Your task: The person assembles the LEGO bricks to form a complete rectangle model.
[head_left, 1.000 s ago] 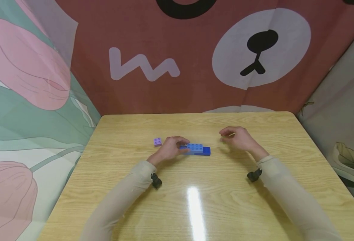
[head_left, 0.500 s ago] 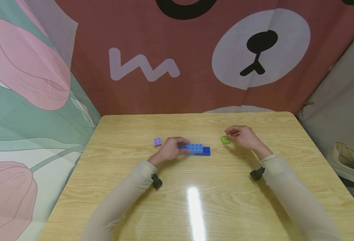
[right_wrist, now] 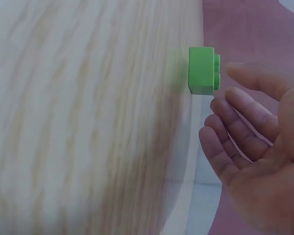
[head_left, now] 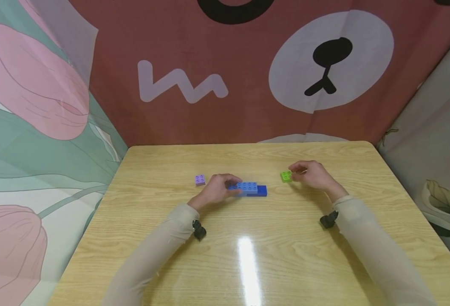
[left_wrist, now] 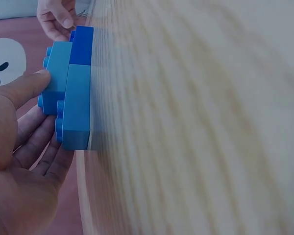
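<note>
Bricks with studs lie on the wooden table. My left hand [head_left: 218, 188] holds a stack of blue bricks, its thumb on the near side of the upper light blue brick [left_wrist: 57, 73] and its fingers behind. That brick sits across a lower light blue brick [left_wrist: 76, 105] and a dark blue brick [head_left: 262, 191] laid end to end. To the right of the stack stands a small green brick [head_left: 286, 177], studs up. My right hand [head_left: 313, 175] is just right of it, fingers loosely bent and holding nothing. In the right wrist view its fingertips are apart from the green brick [right_wrist: 202, 71].
A small purple brick [head_left: 199, 180] lies left of the stack, behind my left hand. The wooden table [head_left: 194, 272] reaches back to a red cloth [head_left: 247, 114] with a printed bear face. Patterned cloths hang at both sides.
My right hand has let go of the green brick and drawn back to the right, so the brick now shows. The left hand and the blue stack have stayed in place.
</note>
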`<action>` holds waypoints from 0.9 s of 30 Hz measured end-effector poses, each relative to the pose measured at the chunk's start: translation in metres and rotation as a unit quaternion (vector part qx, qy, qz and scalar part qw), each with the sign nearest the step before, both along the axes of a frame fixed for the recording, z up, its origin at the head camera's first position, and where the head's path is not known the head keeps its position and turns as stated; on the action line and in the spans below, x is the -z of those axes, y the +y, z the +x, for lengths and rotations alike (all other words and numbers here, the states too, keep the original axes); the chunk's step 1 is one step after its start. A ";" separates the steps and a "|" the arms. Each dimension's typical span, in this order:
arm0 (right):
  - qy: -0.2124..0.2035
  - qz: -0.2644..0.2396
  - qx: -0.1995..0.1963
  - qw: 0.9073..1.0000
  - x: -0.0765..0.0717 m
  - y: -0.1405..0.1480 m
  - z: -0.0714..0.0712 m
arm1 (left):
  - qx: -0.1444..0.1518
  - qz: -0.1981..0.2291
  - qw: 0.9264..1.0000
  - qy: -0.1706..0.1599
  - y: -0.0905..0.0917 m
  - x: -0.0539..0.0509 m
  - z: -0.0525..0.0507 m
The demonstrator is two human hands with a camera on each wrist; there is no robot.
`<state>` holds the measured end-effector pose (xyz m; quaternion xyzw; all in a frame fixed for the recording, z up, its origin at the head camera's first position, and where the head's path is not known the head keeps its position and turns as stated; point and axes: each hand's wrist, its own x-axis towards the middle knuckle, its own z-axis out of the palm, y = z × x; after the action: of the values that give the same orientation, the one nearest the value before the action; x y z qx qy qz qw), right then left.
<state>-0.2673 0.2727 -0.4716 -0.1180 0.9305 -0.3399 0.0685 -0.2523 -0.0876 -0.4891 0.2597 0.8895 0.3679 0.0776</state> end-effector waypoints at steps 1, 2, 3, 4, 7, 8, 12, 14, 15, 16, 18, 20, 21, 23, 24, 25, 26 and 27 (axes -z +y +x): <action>-0.002 0.001 -0.001 1.000 0.000 0.000 0.000 | 0.001 0.001 1.000 0.001 0.000 0.000 0.000; -0.004 0.002 -0.002 1.000 0.001 0.000 0.000 | 0.000 0.001 1.000 0.002 0.000 0.000 0.000; -0.006 0.004 -0.003 1.000 0.002 0.000 -0.001 | 0.000 0.000 1.000 0.003 0.000 0.000 0.000; -0.008 0.004 -0.004 1.000 0.002 0.000 -0.001 | 0.001 0.000 1.000 0.004 0.000 0.001 0.000; -0.015 0.007 -0.006 1.000 0.004 0.000 -0.002 | 0.002 0.000 1.000 0.004 0.000 0.001 -0.001; -0.016 0.009 -0.006 1.000 0.005 0.000 -0.003 | 0.001 0.001 1.000 0.003 0.000 0.001 -0.001; -0.015 0.014 -0.005 1.000 0.008 -0.001 -0.005 | 0.002 0.005 1.000 0.004 0.000 0.002 -0.001; -0.011 0.015 -0.006 1.000 0.009 -0.001 -0.006 | 0.001 0.006 1.000 0.004 0.000 0.002 -0.001; -0.010 0.016 -0.007 1.000 0.010 -0.001 -0.006 | 0.001 0.007 1.000 0.003 0.000 0.002 -0.001; -0.009 0.017 -0.007 1.000 0.010 -0.001 -0.006 | 0.001 0.009 1.000 0.001 0.000 0.002 -0.001; -0.007 0.021 -0.008 1.000 0.011 -0.002 -0.006 | 0.002 0.010 1.000 -0.001 -0.001 0.003 -0.001; -0.006 0.026 -0.008 1.000 0.011 -0.003 -0.006 | 0.003 0.011 1.000 -0.004 -0.001 0.003 -0.001; -0.006 0.028 -0.008 1.000 0.011 -0.003 -0.007 | 0.003 0.011 1.000 -0.004 -0.001 0.004 -0.001; -0.008 0.031 -0.006 0.999 0.011 -0.004 -0.006 | 0.004 0.012 1.000 -0.004 -0.001 0.004 -0.002; -0.009 0.032 -0.006 0.999 0.011 -0.004 -0.006 | 0.004 0.012 1.000 -0.004 -0.001 0.004 -0.002; -0.010 0.032 -0.005 0.999 0.010 -0.005 -0.006 | 0.004 0.012 1.000 -0.003 -0.002 0.004 -0.002; -0.012 0.032 -0.005 0.999 0.010 -0.005 -0.006 | 0.004 0.012 1.000 -0.003 -0.001 0.004 -0.002; -0.014 0.032 -0.005 0.999 0.010 -0.005 -0.006 | 0.004 0.011 1.000 -0.002 -0.001 0.004 -0.002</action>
<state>-0.2736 0.2677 -0.4818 -0.1157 0.9393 -0.3111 0.0866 -0.2545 -0.0890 -0.4929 0.2634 0.8840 0.3781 0.0783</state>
